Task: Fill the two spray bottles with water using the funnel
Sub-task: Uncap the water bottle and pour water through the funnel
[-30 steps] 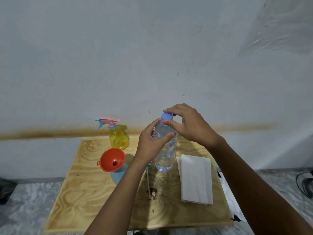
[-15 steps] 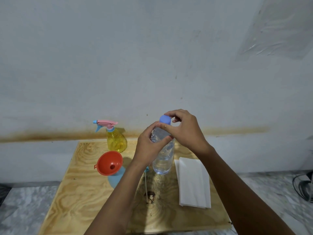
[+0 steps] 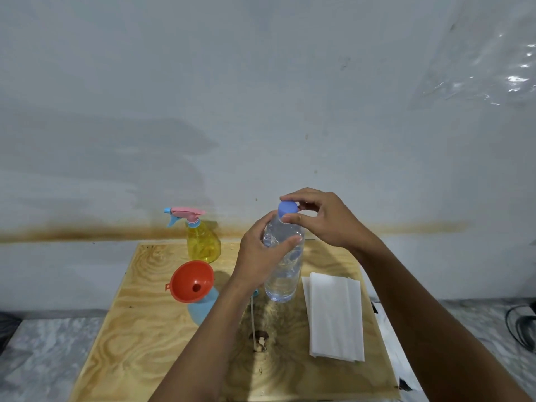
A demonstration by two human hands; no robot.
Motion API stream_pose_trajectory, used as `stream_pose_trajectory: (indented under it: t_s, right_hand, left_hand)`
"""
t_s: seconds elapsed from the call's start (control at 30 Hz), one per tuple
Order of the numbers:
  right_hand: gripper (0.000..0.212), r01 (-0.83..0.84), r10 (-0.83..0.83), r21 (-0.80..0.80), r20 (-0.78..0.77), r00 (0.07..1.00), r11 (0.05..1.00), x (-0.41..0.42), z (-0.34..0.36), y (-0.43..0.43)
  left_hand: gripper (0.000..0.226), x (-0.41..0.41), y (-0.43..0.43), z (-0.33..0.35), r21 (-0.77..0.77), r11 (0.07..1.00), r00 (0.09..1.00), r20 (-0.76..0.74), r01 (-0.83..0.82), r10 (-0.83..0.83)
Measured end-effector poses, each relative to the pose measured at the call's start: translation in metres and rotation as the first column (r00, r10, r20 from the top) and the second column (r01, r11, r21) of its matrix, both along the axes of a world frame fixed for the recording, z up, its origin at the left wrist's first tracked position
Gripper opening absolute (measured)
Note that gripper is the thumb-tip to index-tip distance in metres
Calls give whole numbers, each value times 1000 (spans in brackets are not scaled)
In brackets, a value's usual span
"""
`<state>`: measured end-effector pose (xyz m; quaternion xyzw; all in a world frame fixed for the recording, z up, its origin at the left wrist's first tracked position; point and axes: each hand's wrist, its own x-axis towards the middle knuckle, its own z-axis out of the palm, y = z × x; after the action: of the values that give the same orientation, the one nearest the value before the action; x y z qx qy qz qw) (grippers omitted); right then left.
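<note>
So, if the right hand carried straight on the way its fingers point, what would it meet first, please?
The right hand pinches the blue cap of the water bottle, so that comes first; beyond it, the yellow spray bottle lies in line, though probably farther back.

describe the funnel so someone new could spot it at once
Look at the plywood tabletop. On its left half, in front of the yellow spray bottle, stands a pale blue bottle. The funnel sits in its top, the only orange-red cone there.

Blue bottle (image 3: 203, 309) partly behind left forearm (image 3: 223, 329).
</note>
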<state>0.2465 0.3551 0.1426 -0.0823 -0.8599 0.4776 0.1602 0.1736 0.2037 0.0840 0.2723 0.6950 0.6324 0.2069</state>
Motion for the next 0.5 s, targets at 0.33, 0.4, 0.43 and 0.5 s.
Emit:
stream_pose_trajectory:
  t_s: [0.33,0.4,0.43,0.5]
  right_hand:
    - [52,-56,42,84,152,988,995,3,13,7]
    - [51,47,-55,103,76,996,994,2,6,1]
    - [47,84,-88,96,40,995,992,2,3,-2]
    - [36,114,-113,99,-14,993,989,3,-1,-5]
  left_hand:
    - [53,1,0,2,-11,1000,1000,-9,6,-6]
    - [53,1,-1,2,-11,1000,1000,-19,9,-9]
    - [52,1,-1,3,-10,1000,1000,-17,9,-9]
    - [47,3,-2,5,-4,1000,1000,-15,13,-13]
